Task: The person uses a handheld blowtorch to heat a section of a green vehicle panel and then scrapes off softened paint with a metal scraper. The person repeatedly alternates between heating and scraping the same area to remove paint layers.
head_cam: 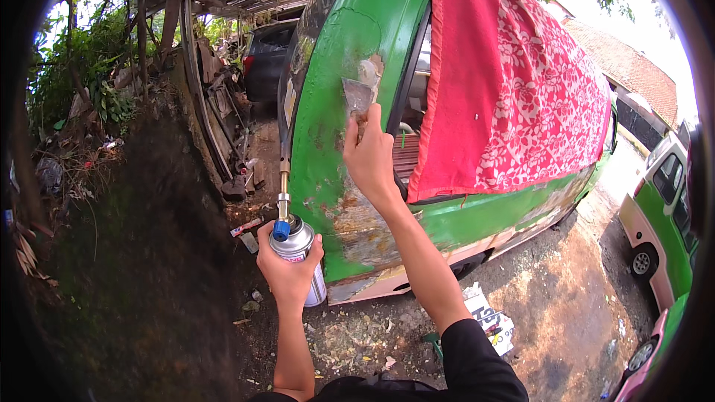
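Observation:
My left hand (289,268) is wrapped around a butane gas canister (316,285) fitted with a blow torch (284,178). The torch has a blue knob (281,230), and its metal tube points upward alongside the van's rear corner. In my right hand (370,159) is a putty knife (357,96), its flat blade up against the green van body (349,28). Just beyond the blade, a patch of paint is stripped to a pale layer (370,73). Lower on the corner, a larger area of rusty bare metal (363,223) shows. I cannot see whether the torch is lit.
A red floral cloth (503,95) hangs over the van's side window. Cardboard with printing (491,324) lies on the ground. Green and pink vans (665,201) stand to the right, a dark car (271,58) under a shelter behind. Planks (198,89) lean at the left.

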Motion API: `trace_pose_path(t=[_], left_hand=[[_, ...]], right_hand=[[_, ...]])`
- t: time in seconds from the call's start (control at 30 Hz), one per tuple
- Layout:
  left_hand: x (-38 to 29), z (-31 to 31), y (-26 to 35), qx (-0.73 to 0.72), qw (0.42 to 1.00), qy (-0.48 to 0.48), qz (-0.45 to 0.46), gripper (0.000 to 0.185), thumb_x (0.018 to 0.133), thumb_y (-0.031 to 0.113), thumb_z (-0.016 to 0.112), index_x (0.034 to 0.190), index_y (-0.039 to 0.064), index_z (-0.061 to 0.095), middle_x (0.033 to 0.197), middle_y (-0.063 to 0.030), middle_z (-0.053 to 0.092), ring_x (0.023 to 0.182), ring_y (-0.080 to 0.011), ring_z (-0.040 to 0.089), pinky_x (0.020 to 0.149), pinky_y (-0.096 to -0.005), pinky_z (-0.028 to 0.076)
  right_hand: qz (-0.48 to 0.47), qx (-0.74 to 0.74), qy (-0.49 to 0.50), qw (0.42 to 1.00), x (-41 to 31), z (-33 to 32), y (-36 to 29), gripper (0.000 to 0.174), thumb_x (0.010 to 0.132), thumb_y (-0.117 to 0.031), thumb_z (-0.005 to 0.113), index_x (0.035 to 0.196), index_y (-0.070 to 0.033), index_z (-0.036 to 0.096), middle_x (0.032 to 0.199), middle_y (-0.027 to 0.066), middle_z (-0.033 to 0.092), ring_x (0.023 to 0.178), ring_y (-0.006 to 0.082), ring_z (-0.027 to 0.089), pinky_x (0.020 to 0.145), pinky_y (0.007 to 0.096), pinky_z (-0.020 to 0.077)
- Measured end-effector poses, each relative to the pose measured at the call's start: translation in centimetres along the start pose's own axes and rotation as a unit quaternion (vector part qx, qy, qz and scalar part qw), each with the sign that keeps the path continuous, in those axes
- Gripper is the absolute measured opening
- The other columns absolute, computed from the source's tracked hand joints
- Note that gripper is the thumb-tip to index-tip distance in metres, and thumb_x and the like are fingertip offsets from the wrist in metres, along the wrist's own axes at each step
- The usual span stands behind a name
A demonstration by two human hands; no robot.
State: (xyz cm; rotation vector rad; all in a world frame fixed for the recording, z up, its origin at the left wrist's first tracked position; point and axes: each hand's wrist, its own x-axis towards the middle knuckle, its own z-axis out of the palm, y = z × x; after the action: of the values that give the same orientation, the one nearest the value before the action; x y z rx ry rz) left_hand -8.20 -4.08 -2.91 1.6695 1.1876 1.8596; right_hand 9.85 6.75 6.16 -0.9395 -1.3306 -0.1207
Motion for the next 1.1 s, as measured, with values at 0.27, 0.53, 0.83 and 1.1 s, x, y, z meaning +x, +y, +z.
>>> trace_pose_path(t=[0.27, 0.53, 0.83, 1.1], left_hand=[[-0.1, 0.3, 0.5, -0.016, 1.0, -0.001, 0.0, 0.055, 0.073, 0.013, 0.092, 0.113, 0.0, 0.056, 0.093, -0.0078, 0.071, 0.085, -0.0155, 0.069, 0.082, -0.0328, 0.055], [0.7, 0.8, 0.4, 0.0, 1.0, 0.012, 0.003, 0.055, 0.072, 0.016, 0.092, 0.113, 0.002, 0.058, 0.093, -0.0084, 0.07, 0.084, -0.0177, 0.068, 0.081, -0.0345, 0.054], [0.9, 0.7, -0.2, -0.005, 1.0, 0.021, 0.004, 0.055, 0.072, 0.015, 0.092, 0.113, 0.001, 0.058, 0.093, -0.0085, 0.071, 0.084, -0.017, 0.069, 0.082, -0.0342, 0.055], [2.2, 1.0, 0.7, 0.006, 0.999, 0.026, 0.032, 0.04, 0.078, 0.012, 0.088, 0.104, 0.003, 0.059, 0.093, -0.0058, 0.072, 0.083, -0.0111, 0.067, 0.078, -0.0304, 0.054]], right_hand=[[0.0, 0.002, 0.023, 1.0, 0.8, 0.3, 0.7, 0.021, 0.102, -0.006, 0.055, 0.11, 0.0, 0.037, 0.066, 0.0284, 0.06, 0.062, 0.0511, 0.063, 0.05, 0.0554, 0.0428], [0.064, -0.019, -0.003, 0.998, 2.5, -0.1, -1.4, 0.021, 0.102, -0.008, 0.057, 0.109, 0.001, 0.04, 0.076, 0.0282, 0.065, 0.069, 0.0488, 0.067, 0.056, 0.0508, 0.0472], [0.032, -0.013, 0.0, 0.999, 0.9, -0.6, -0.5, 0.021, 0.101, -0.008, 0.058, 0.11, 0.001, 0.042, 0.071, 0.0269, 0.065, 0.068, 0.0475, 0.068, 0.057, 0.0497, 0.0478], [0.014, -0.047, 0.004, 0.999, 1.5, -0.7, 0.6, 0.024, 0.102, -0.009, 0.057, 0.112, 0.0, 0.037, 0.067, 0.0269, 0.062, 0.063, 0.0497, 0.065, 0.052, 0.0537, 0.0442]])
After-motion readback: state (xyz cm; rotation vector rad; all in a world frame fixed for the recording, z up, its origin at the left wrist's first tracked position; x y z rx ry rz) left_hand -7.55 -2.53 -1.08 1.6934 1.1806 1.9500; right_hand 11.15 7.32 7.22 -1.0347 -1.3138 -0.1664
